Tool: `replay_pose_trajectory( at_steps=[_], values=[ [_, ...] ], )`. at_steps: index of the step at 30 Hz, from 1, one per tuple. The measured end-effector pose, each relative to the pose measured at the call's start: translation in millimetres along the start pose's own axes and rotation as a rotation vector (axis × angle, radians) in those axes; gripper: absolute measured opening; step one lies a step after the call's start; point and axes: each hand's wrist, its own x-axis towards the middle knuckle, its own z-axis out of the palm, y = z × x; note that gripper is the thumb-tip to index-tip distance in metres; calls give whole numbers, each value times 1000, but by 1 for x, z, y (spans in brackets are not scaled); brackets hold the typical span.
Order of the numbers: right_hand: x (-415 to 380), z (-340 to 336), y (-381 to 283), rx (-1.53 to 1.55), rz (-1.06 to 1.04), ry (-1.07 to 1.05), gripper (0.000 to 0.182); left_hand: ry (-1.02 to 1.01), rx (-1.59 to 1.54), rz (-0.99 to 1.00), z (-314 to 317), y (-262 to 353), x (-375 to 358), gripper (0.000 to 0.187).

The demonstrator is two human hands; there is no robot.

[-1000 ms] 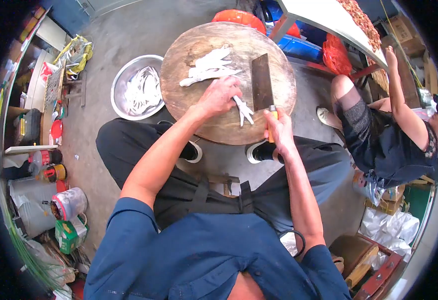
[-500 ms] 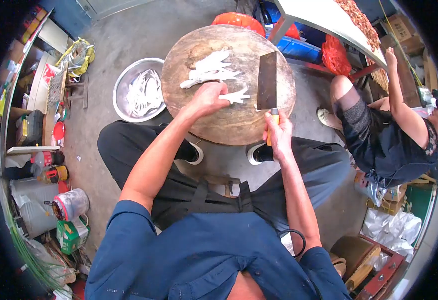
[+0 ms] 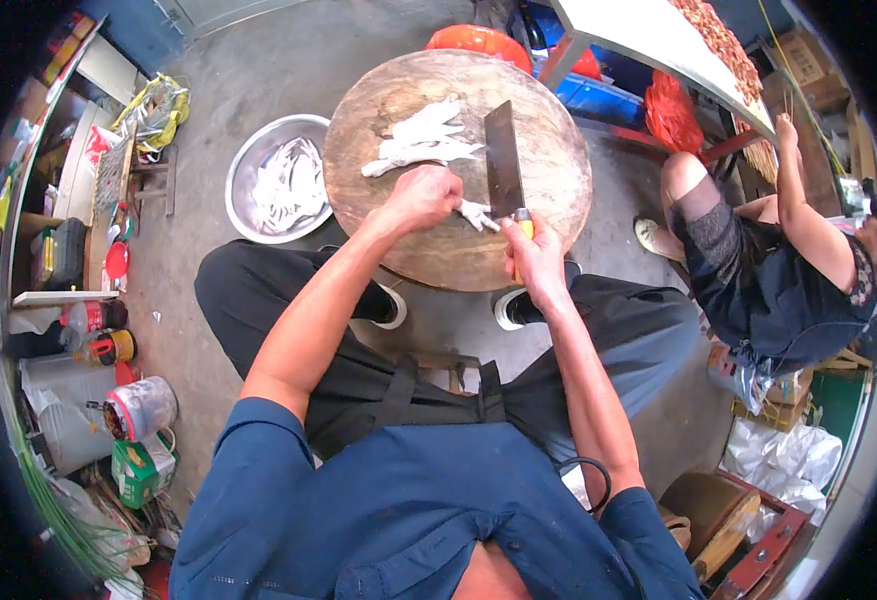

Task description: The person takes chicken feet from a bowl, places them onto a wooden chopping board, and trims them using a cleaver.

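A round wooden chopping block (image 3: 549, 130) stands before my knees. My left hand (image 3: 427, 196) is closed on a pale chicken foot (image 3: 478, 215), its toes sticking out to the right, the rest hidden under my fingers. In my right hand (image 3: 536, 252) is the yellow handle of a cleaver (image 3: 504, 160). The broad dark blade points away from me, its lower end right at the toes. Beyond my left hand, several more chicken feet (image 3: 427, 135) lie bunched on the block.
Left of the block, a metal basin (image 3: 242, 205) holds many white pieces. A person (image 3: 774, 260) sits at the right, by a table (image 3: 639, 35) with reddish food on it. Behind the block are a red plastic bag (image 3: 479, 42) and a blue crate (image 3: 604, 98). Cluttered shelves line the left.
The cleaver has moved left and tilted, bringing its blade from the block's right side up to the chicken foot. My left hand has turned the foot so its toes point down to the right.
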Motion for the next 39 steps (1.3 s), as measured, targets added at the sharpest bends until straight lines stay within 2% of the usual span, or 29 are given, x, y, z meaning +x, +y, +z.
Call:
replay_pose_trajectory(
  at_steps=[6,8,12,14,15,22,24,26,27,28,30,31,33,37,39],
  values=[
    [-6,0,-10,-23,29,51,26,11,-26,-3,5,-3,-1,16],
    [-10,-1,-23,75,-86,81,20,30,-29,33,5,-4,-2,15],
    [-15,2,-43,-7,-196,182,22,1,-29,-24,1,1,-3,14],
    [-5,6,-15,-57,-70,83,23,3,-13,-4,1,2,-4,15],
    [3,9,-9,-119,89,30,29,2,-12,-1,1,2,-4,15],
    [9,-7,-11,-125,133,-12,28,31,-65,21,6,-6,-3,14],
    [5,-12,-6,8,105,15,27,32,-97,53,-1,-11,-2,14],
    [1,-15,-3,24,102,37,24,7,-296,10,-20,-11,-2,17],
    [-2,-16,-3,60,84,47,24,138,-268,85,-27,-12,-1,18],
    [-4,-17,-4,99,64,57,23,136,-262,88,-36,-12,2,18],
    [-8,-18,-1,116,55,53,23,336,-449,-138,-55,-14,10,19],
    [-9,-18,1,126,50,47,23,339,-440,-134,-62,-19,16,19],
    [-9,-16,9,152,26,36,24,591,-322,-148,-77,-34,28,18],
    [-16,-12,17,141,18,44,24,454,-142,-235,-73,-79,46,22],
    [-19,-14,21,148,28,30,21,471,-75,-235,-71,-81,44,23]
  ],
)
